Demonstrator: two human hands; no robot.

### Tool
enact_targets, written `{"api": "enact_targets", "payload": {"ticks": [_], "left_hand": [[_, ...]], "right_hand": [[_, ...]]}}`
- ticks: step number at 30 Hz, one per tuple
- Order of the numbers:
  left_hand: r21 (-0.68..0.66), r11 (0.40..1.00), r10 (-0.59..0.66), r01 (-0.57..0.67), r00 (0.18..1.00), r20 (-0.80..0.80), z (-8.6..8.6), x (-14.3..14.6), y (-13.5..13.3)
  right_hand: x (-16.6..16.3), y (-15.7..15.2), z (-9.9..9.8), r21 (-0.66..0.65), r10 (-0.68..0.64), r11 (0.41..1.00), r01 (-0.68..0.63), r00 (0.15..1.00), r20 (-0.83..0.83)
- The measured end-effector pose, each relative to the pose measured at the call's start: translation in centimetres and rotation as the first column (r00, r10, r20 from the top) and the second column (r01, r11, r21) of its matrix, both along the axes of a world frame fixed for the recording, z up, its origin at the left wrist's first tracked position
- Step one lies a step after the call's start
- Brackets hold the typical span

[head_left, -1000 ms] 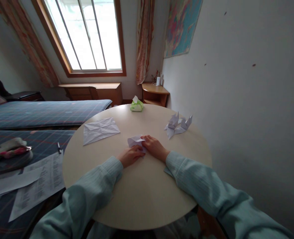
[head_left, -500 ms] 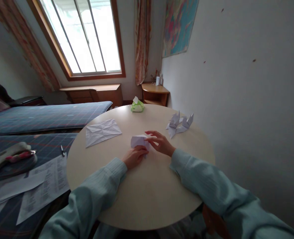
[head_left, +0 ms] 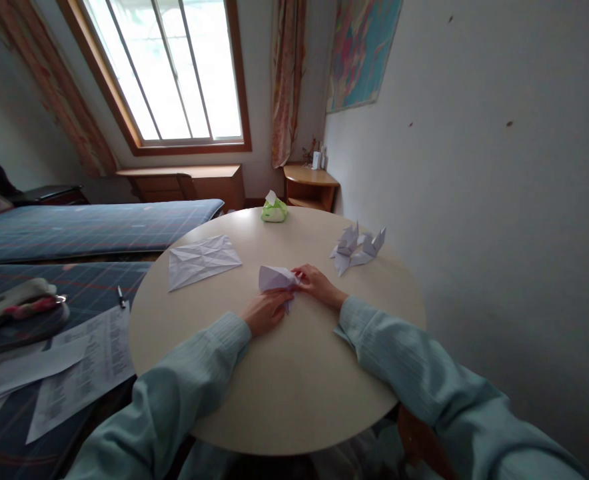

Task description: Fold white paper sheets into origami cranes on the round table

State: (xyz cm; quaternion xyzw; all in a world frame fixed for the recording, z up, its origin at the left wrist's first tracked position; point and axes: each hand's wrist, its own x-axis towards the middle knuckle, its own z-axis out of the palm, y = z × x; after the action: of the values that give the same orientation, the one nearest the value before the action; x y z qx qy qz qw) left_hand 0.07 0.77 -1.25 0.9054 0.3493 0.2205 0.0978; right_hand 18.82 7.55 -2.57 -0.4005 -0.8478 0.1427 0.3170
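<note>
A folded sheet of white paper (head_left: 273,277) is between my hands at the middle of the round table (head_left: 294,393). My left hand (head_left: 266,312) is closed on its near edge, the fingers lying over the lower folds. At the right end of the sheet, my right hand (head_left: 318,284) pinches a corner between thumb and fingertips. The paper's left part stands a little raised off the tabletop. A small folded point shows below my left fingers; the folds under both hands are hidden.
A creased paper sheet (head_left: 204,261) lies to the left, and folded paper figures (head_left: 357,248) stand at the right. A green tissue pack (head_left: 274,209) sits at the far edge. Left of the table, printed sheets (head_left: 82,370) and a pen (head_left: 120,297) rest on a bed.
My right hand has closed in from above the paper and now pinches its right end. The paper's left part has lifted and tilted slightly. My left hand stays on it.
</note>
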Motion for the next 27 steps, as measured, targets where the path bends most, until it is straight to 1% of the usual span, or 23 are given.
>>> {"api": "enact_targets", "payload": {"ticks": [3, 7, 11, 12, 14, 16, 17, 18, 20, 22, 23, 25, 27], "left_hand": [[0.003, 1.0, -0.009, 0.009, 1.0, 0.027, -0.3, 0.0, 0.3], [-0.011, 1.0, -0.028, 0.029, 0.998, 0.053, -0.5, 0.0, 0.5], [-0.073, 0.996, -0.035, 0.044, 0.993, 0.114, -0.4, -0.1, 0.4], [-0.101, 0.995, -0.007, 0.022, 0.989, 0.146, -0.4, -0.1, 0.4], [-0.167, 0.982, 0.127, -0.089, 0.963, 0.237, -0.5, 0.0, 0.5], [-0.23, 0.942, 0.31, -0.243, 0.892, 0.33, -0.8, 0.3, 0.8], [-0.252, 0.92, 0.376, -0.299, 0.852, 0.364, -0.9, 0.6, 1.1], [-0.258, 0.905, 0.416, -0.337, 0.826, 0.38, -1.0, 0.9, 1.5], [-0.265, 0.9, 0.431, -0.345, 0.796, 0.426, -1.0, 1.8, 2.4], [-0.33, 0.884, 0.455, -0.33, 0.766, 0.454, -0.8, 2.8, 3.2], [-0.371, 0.861, 0.492, -0.348, 0.752, 0.439, -0.7, 3.2, 3.5], [-0.426, 0.828, 0.533, -0.365, 0.749, 0.393, -0.5, 3.9, 4.1], [-0.453, 0.815, 0.541, -0.361, 0.752, 0.376, -0.6, 4.2, 4.5]], "right_hand": [[-0.2, 0.2, 0.0, -0.01, -0.019, 1.0, 0.02, 1.0, 0.017], [-0.6, 0.1, 0.1, 0.031, -0.104, 0.994, 0.102, 0.991, 0.088], [-0.6, 0.1, 0.0, 0.06, -0.165, 0.986, 0.157, 0.971, 0.17], [-0.6, 0.1, 0.0, 0.069, -0.181, 0.983, 0.171, 0.967, 0.181], [-0.6, 0.0, -0.1, 0.086, -0.199, 0.979, 0.185, 0.961, 0.191], [-0.6, -0.1, -0.2, 0.099, -0.2, 0.978, 0.184, 0.96, 0.196], [-0.7, -0.1, -0.2, 0.103, -0.2, 0.978, 0.182, 0.959, 0.2], [-0.7, -0.1, -0.3, 0.105, -0.202, 0.977, 0.183, 0.958, 0.204], [-0.8, -0.2, -0.3, 0.102, -0.207, 0.977, 0.189, 0.954, 0.216], [-0.9, -0.2, -0.3, 0.095, -0.206, 0.977, 0.189, 0.951, 0.229], [-0.9, -0.2, -0.3, 0.092, -0.203, 0.978, 0.186, 0.951, 0.234], [-0.9, -0.3, -0.3, 0.088, -0.196, 0.98, 0.18, 0.95, 0.242], [-0.8, -0.3, -0.3, 0.086, -0.192, 0.981, 0.176, 0.95, 0.246]]}}
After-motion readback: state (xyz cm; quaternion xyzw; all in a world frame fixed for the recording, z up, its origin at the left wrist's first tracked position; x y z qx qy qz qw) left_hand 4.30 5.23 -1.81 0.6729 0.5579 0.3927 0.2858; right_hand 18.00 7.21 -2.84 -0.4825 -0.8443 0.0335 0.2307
